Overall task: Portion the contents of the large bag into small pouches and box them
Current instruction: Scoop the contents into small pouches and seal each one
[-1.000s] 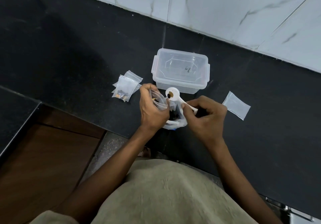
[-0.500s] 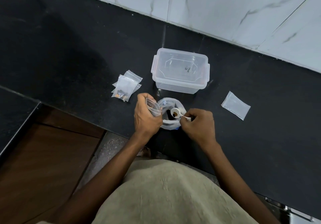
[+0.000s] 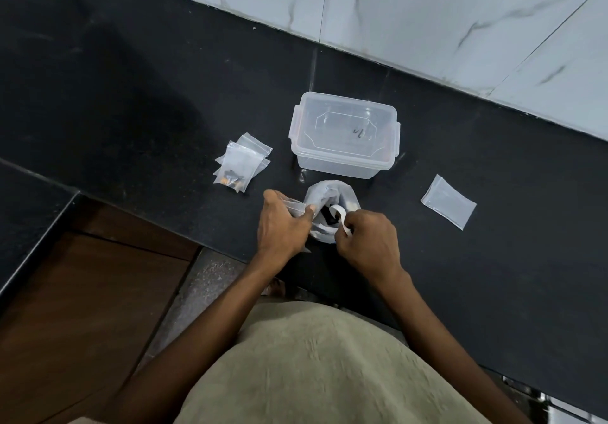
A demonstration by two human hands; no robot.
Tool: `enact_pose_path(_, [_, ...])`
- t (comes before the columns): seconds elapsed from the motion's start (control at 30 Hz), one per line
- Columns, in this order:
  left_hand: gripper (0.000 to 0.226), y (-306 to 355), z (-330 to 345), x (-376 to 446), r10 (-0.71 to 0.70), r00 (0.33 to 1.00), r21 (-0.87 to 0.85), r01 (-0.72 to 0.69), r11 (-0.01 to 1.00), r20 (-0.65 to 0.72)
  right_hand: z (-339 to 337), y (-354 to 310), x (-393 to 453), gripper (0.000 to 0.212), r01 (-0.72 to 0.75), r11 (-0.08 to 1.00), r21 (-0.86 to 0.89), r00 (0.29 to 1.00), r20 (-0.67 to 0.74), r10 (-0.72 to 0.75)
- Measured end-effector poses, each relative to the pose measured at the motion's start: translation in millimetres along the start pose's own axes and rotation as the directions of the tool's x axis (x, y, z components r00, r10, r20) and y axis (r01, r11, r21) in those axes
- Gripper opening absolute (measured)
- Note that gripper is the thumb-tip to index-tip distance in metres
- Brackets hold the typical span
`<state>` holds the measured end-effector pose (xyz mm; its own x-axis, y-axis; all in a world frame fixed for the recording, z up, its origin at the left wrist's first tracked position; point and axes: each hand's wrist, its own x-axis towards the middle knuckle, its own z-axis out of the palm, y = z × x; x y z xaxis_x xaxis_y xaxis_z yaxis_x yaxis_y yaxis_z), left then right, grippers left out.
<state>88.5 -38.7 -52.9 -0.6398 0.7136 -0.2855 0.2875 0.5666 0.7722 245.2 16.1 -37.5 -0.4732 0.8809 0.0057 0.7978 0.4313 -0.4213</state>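
A black speckled stone countertop (image 3: 138, 101) runs beneath pale marble-veined wall tiles (image 3: 427, 5). On it stands a rectangular clear plastic storage box (image 3: 345, 134) with rounded corners and its clip-on lid closed. Just in front of the box, near the counter's edge, sits the large bag (image 3: 324, 193), a soft translucent plastic sack with its crumpled mouth gaping upward and dark contents visible inside. The right hand (image 3: 370, 245) is curled around the handle of a white plastic spoon (image 3: 339, 214), whose round bowl dips into the bag's mouth. The left hand (image 3: 283, 226) pinches a small clear pouch (image 3: 294, 208) by its opening, right beside the bag's rim. To the left of the box lies a fanned stack of small flat zip pouches (image 3: 241, 165); the top one holds a few dark and orange bits at its bottom. Well off to the right lies a single flat, glossy empty pouch (image 3: 449, 201).
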Motion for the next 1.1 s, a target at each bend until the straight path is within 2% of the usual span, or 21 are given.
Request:
enact_pose_path(0.1, [0.057, 7, 3, 1, -0.020, 0.994, -0.073, 0.028, 0.997, 0.110, 2, 1, 0, 0.019, -0.005, 1.000, 0.010, 1.000, 0.000, 0.005])
enact_pose_path(0.3, [0.073, 12, 13, -1, 0.039, 0.993, -0.040, -0.035, 0.999, 0.109, 4, 3, -1, 0.021, -0.006, 0.999, 0.049, 1.000, -0.022, 0.008])
enact_pose_path(0.43, [0.061, 11, 17, -1, 0.055, 0.995, -0.014, -0.054, 0.998, 0.078, 7, 6, -5, 0.029, -0.013, 0.996, 0.085, 0.998, -0.068, 0.019])
enact_pose_path(0.57, [0.048, 13, 21, 4, 0.006, 0.997, -0.013, -0.005, 1.000, 0.078, 9, 5, -6, 0.037, -0.001, 0.998, 0.070, 0.997, -0.083, 0.007])
enact_pose_path(0.67, [0.048, 12, 23, 9, -0.089, 0.989, -0.123, 0.104, 0.987, 0.121, 12, 4, -5, 0.037, -0.016, 0.996, 0.086, 0.997, -0.073, 0.023])
enact_pose_path(0.8, [0.050, 10, 28, 10, -0.178, 0.962, -0.344, 0.242, 0.907, 0.208, 13, 6, -2, 0.033, -0.075, 0.988, 0.133, 0.994, -0.069, 0.085])
enact_pose_path(0.93, [0.050, 9, 34, 8, -0.172, 0.954, -0.396, 0.260, 0.881, 0.244, 12, 12, -1, 0.027, -0.143, 0.965, 0.222, 0.986, -0.056, 0.159])
enact_pose_path(1.0, [0.049, 8, 35, 9, -0.164, 0.955, -0.422, 0.258, 0.869, 0.246, 11, 12, -1, 0.023, -0.210, 0.914, 0.347, 0.972, -0.029, 0.234])
enact_pose_path(1.1, [0.048, 8, 34, 11, -0.146, 0.961, -0.411, 0.234, 0.881, 0.234, 5, 11, 3, 0.019, -0.405, 0.713, 0.573, 0.902, 0.122, 0.415])
